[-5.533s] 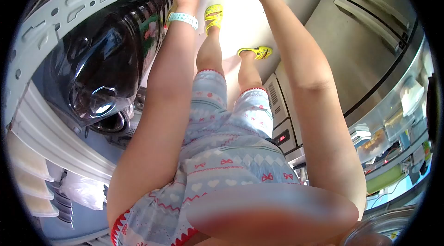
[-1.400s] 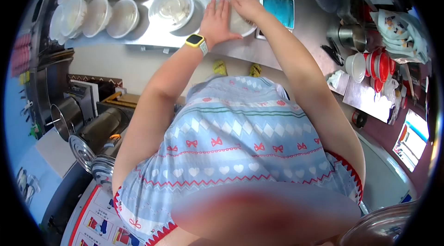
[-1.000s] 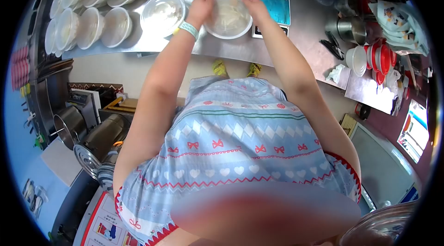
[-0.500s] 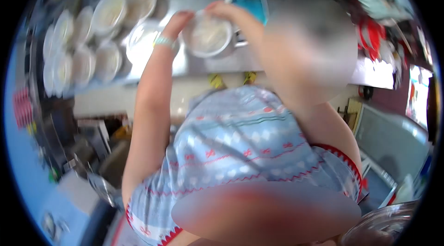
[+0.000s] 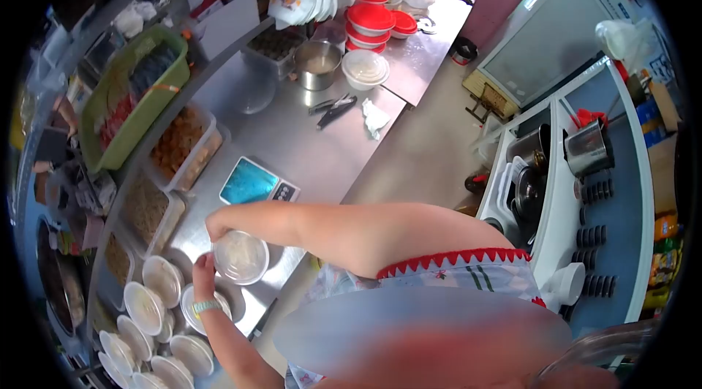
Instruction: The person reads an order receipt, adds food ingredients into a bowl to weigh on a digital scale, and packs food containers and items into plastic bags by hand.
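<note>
A round bowl (image 5: 241,257) with a translucent lid over pale contents sits on the steel counter, near its front edge. My right hand (image 5: 218,224) reaches across and curls over the bowl's far-left rim, its fingertips partly hidden. With a pale band at the wrist, my left hand (image 5: 204,269) pinches at the left side of the same rim. Just behind my left wrist stands another lidded bowl (image 5: 191,308), partly covered by the hand. A small scale with a blue top (image 5: 250,183) lies beyond my right forearm.
Several lidded bowls (image 5: 145,308) are grouped at the lower left. Food tubs (image 5: 183,146) and a green basket (image 5: 134,96) line the back. A steel pot (image 5: 317,65), black-handled tool (image 5: 336,111) and red-lidded bowls (image 5: 369,20) stand farther right.
The view has swung to the right, bringing the right-hand counter and shelves into sight. Both hands stay at the same bowl's rim. A blurred patch over my right arm is gone.
</note>
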### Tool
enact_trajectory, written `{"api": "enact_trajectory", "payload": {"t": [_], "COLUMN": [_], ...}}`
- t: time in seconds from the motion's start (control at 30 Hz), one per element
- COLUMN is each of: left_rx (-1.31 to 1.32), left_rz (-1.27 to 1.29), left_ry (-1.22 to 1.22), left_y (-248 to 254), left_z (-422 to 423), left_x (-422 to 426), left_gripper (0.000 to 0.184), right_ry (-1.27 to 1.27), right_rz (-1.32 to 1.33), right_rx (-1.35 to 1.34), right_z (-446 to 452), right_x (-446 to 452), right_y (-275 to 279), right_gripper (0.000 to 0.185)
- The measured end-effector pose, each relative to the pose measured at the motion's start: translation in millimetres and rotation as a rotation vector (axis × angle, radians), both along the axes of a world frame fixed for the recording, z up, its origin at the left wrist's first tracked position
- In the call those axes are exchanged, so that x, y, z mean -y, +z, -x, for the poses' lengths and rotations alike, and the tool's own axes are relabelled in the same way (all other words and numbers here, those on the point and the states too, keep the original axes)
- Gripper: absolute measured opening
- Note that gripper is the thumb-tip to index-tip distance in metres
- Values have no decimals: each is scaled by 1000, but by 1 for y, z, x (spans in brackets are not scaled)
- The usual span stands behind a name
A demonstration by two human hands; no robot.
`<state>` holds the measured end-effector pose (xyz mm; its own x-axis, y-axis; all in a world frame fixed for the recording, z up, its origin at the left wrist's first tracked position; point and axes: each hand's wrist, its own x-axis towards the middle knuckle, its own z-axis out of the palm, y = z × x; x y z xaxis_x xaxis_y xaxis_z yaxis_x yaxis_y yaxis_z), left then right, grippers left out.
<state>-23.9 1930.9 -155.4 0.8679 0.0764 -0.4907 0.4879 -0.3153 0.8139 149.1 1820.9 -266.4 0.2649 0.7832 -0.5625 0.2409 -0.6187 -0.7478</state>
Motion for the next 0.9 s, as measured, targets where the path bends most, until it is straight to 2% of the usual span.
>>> {"api": "enact_trajectory", "payload": {"t": [0.03, 0.07, 0.33, 0.4, 0.5, 0.6, 0.8, 0.87, 0.9], "left_rx": [-47, -59, -49, -80, -66, 24, 74, 110, 177], "left_rz": [88, 133, 151, 338, 379, 235, 386, 385, 99], "left_ry": [51, 65, 65, 41, 94, 132, 439, 423, 191], "left_y": [12, 12, 1, -5, -12, -13, 2, 13, 17], "left_z": [6, 11, 3, 4, 6, 19, 48, 52, 52], "left_x": [5, 4, 18, 19, 21, 28, 60, 70, 72], "left_gripper": [22, 24, 25, 23, 24, 23, 20, 18, 15], "right_ry": [-17, -24, -128, -154, -196, -241, -389, -501, -597], "right_rz": [-25, -27, -72, -81, -92, -111, -167, -198, -247], "right_rx": [195, 277, 298, 304, 311, 320, 359, 467, 371], "right_z": [1, 6, 13, 16, 21, 23, 36, 50, 53], "right_x": [3, 9, 55, 64, 76, 89, 121, 147, 157], "right_y": [2, 13, 68, 74, 83, 93, 106, 112, 90], "right_gripper": [34, 33, 29, 29, 28, 28, 27, 31, 30]}}
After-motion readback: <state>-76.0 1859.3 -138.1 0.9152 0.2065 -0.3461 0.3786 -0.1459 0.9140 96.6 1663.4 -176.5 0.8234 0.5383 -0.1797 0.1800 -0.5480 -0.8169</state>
